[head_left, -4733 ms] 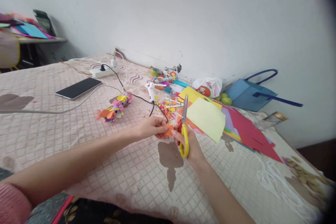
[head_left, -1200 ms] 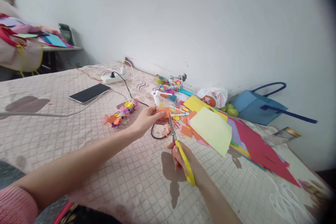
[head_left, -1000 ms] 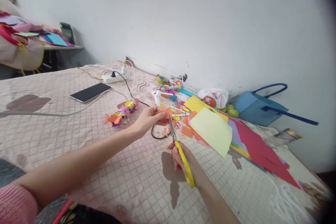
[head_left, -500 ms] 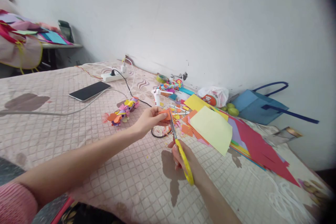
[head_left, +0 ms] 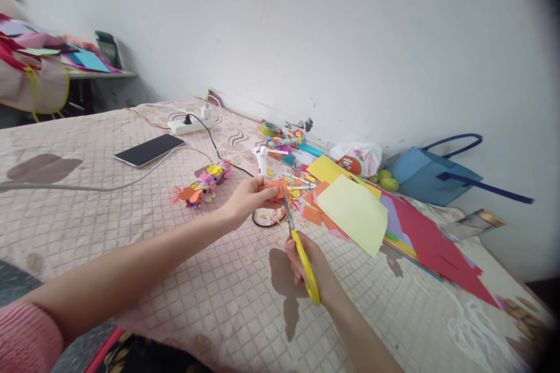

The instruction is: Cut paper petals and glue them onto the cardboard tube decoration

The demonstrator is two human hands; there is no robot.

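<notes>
Between thumb and fingers, my left hand (head_left: 247, 201) pinches a small piece of orange paper (head_left: 275, 191). My right hand (head_left: 308, 259) is wrapped round the yellow handles of a pair of scissors (head_left: 301, 256). Their metal blades point away from me and meet the right edge of the orange piece. Paper scraps (head_left: 297, 192) lie just beyond the blades. A white glue gun (head_left: 261, 160) stands behind my left hand. To the left of that hand rests a decoration covered in paper flowers (head_left: 203, 183).
A phone (head_left: 150, 150) and a power strip (head_left: 190, 125) with cables lie at the left. Coloured sheets (head_left: 354, 213) spread to the right, near a blue bag (head_left: 433, 175) by the wall. White string (head_left: 481, 332) lies at the front right.
The scissors and my right hand have shifted very slightly, with the handles seemingly closer together. My left hand keeps its pinch on the orange paper in nearly the same place.
</notes>
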